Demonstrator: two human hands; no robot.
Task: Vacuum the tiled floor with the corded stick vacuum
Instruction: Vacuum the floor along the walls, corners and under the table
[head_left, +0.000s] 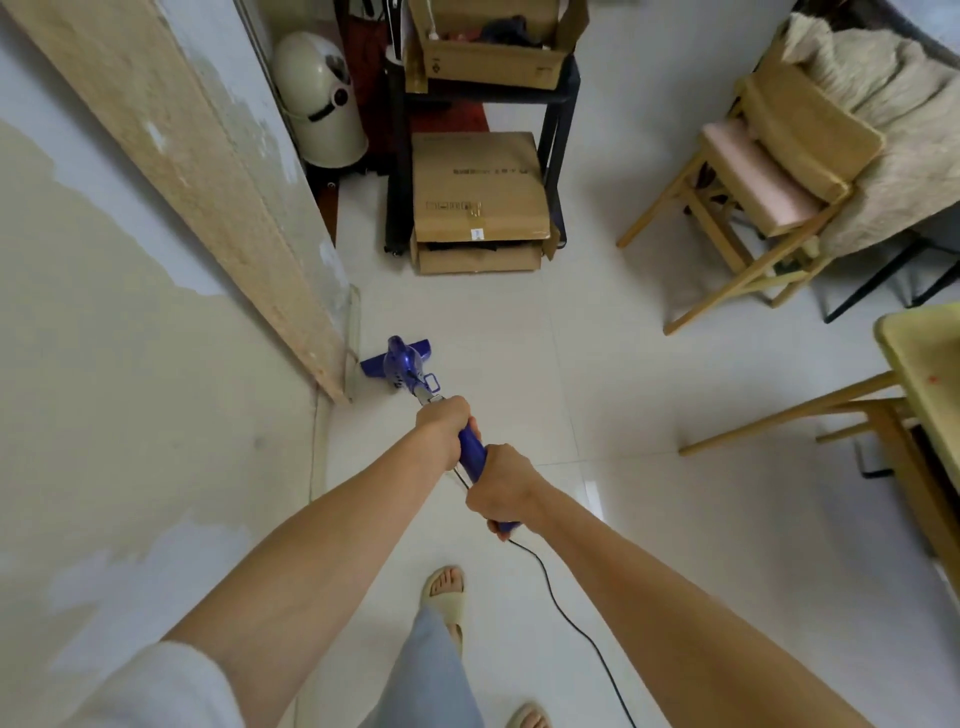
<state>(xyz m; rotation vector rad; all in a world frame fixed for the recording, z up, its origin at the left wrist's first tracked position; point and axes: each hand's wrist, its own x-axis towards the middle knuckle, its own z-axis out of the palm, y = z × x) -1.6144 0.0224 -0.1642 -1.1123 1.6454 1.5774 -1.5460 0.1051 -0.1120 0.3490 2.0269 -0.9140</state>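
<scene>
Both hands grip the blue stick vacuum (410, 371): left hand (441, 423) at twelve o'clock of right hand (501, 486), floor head (397, 356) beside the door frame (208, 171).

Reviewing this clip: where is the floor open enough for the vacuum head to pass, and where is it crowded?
Open tile lies between the cardboard boxes, the wooden chair and the table. It is crowded at the left, where the vacuum head sits by the leaning board, and at the back around the black rack and white bin.
</scene>
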